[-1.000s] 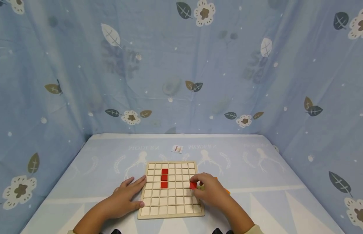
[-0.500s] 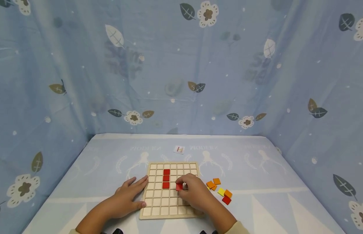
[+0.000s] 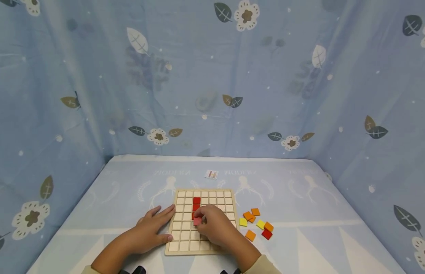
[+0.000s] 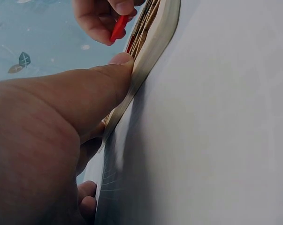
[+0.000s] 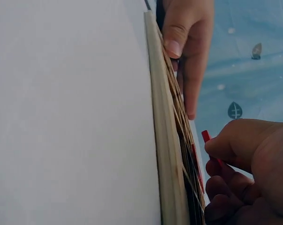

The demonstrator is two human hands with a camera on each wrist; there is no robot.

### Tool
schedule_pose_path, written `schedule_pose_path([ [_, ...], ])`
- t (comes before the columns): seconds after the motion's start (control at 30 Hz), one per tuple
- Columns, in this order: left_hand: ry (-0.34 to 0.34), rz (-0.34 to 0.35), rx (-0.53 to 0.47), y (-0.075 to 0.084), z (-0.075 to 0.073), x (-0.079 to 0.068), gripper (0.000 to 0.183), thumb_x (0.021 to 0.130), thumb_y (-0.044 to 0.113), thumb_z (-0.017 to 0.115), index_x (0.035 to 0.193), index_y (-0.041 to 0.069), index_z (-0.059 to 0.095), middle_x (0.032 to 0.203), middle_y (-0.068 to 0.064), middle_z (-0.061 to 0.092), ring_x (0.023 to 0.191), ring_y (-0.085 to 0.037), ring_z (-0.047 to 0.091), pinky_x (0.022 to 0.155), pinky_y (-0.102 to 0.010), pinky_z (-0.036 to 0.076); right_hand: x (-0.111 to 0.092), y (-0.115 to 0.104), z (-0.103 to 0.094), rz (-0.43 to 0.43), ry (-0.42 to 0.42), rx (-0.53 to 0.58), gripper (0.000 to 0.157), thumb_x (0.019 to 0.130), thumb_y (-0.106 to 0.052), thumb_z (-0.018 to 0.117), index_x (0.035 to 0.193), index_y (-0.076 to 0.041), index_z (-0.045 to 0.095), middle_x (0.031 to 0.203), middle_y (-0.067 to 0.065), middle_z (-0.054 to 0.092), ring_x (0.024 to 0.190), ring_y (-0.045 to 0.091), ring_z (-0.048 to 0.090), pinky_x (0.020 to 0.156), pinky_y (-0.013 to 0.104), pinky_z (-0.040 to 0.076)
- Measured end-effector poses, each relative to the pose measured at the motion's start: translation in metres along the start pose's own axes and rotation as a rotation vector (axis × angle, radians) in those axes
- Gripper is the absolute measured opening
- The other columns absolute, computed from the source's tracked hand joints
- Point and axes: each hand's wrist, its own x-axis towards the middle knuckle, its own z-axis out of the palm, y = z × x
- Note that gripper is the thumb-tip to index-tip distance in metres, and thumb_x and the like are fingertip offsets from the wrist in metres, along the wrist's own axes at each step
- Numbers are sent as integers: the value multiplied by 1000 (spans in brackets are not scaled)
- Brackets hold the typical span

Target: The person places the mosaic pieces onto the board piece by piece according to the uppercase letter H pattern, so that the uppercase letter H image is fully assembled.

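Note:
My right hand (image 3: 216,225) pinches a red square tile (image 3: 197,221) between thumb and fingers, just over the wooden grid board (image 3: 185,246). In the right wrist view the held red tile (image 5: 206,136) is tilted, close above the board's surface. Red tiles (image 3: 197,200) lie in a column in the board's cells; the lowest is partly covered by my fingers. My left hand (image 3: 149,231) rests spread along the board's left edge, thumb and fingertips touching the rim. The left wrist view shows the left thumb (image 4: 118,65) pressed on the board's edge.
Loose orange tiles (image 3: 250,235), yellow tiles (image 3: 243,222) and a red tile (image 3: 267,234) lie on the table to the board's right. A small printed card (image 3: 211,174) lies behind the board. A blue patterned curtain (image 3: 205,76) encloses the table's back and sides.
My right hand has carried the red tile leftward from the board's right edge to below the red column, uncovering the loose tiles at right. The left hand has stayed on the board's edge.

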Motion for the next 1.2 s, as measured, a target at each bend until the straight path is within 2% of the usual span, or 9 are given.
schedule_pose_path([
  [0.23,-1,1,5,-1,1,2,89,91,57,75,165,27,36,174,13,22,160,-45,11,116,-79,15,3,-1,4,9,-16,-31,21,89,-6,77,106,-18,77,93,-10,57,79,7,51,69,24,47],
  [0.5,12,0,0,-1,1,2,89,91,56,75,165,26,36,174,14,22,160,-44,10,117,-79,13,5,-4,5,17,0,-85,15,89,-13,80,103,-19,79,98,-7,58,83,8,52,77,27,48],
  [0.77,4,-1,-1,2,0,1,89,90,55,76,165,26,37,174,13,23,160,-44,11,117,-79,14,2,-7,9,36,9,-115,15,89,-18,83,103,-21,79,96,-6,57,80,7,51,74,28,49],
  [0.97,13,-2,6,3,-1,0,88,91,52,77,165,25,37,174,13,23,160,-44,11,117,-79,15,1,-10,8,-10,31,-193,14,89,-19,83,102,-19,81,91,-9,58,76,4,49,68,23,46],
  [1.2,11,7,7,2,0,1,88,91,54,76,165,25,37,174,12,23,160,-45,11,116,-79,15,0,-11,8,-2,22,-220,16,89,-20,83,104,-19,82,90,-9,59,76,4,49,69,23,46],
])
